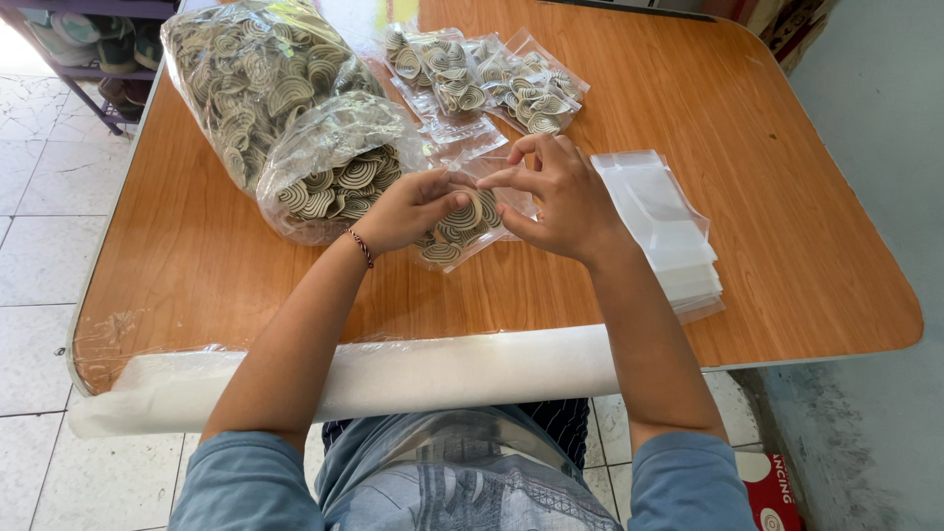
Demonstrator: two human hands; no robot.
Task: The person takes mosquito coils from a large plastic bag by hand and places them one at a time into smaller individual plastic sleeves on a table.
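A small clear bag [460, 228] partly filled with striped swirl-patterned snack pieces lies in the middle of the wooden table [806, 226]. My left hand [408, 208] pinches one swirl piece at the bag's mouth. My right hand [553, 192] grips the bag's open top edge from the right and holds it apart. The bag's mouth is partly hidden behind my fingers. A thin braided band circles my left wrist.
A large clear sack [285, 108] of the same snacks lies at the back left, its mouth beside my left hand. Two filled small bags [487, 79] lie at the back. A stack of empty clear bags [664, 231] sits to the right. A white roll [393, 379] lies along the front edge.
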